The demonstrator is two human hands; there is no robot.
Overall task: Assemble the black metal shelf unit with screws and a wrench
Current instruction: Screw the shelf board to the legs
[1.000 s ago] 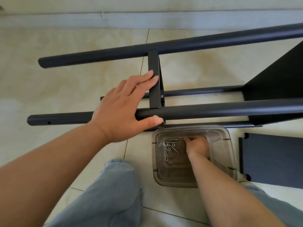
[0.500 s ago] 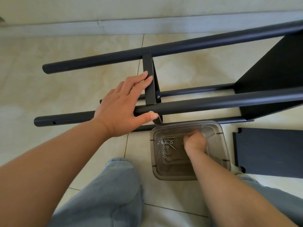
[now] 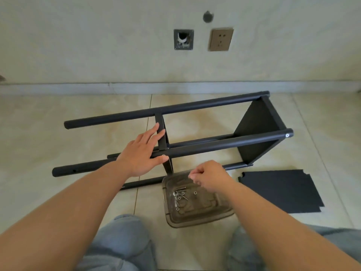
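The black shelf frame (image 3: 214, 146) lies on its side on the tiled floor, with long tubes running left to right and a shelf panel fixed at its right end. My left hand (image 3: 141, 151) rests flat on the near upper tube and the narrow upright panel (image 3: 161, 133), fingers straight. My right hand (image 3: 208, 176) hovers above the clear plastic tray (image 3: 207, 218), fingertips pinched together, apparently on a small screw too small to make out clearly. Several screws and washers (image 3: 180, 194) lie in the tray.
A loose black shelf panel (image 3: 281, 190) lies flat on the floor to the right of the tray. The wall with a socket (image 3: 220, 39) and a baseboard runs behind the frame. My knees in jeans are at the bottom edge.
My right hand has lifted out of the tray with its fingertips pinched. The view has tilted up and back, showing the whole frame and wall. My left hand stays on the tube.
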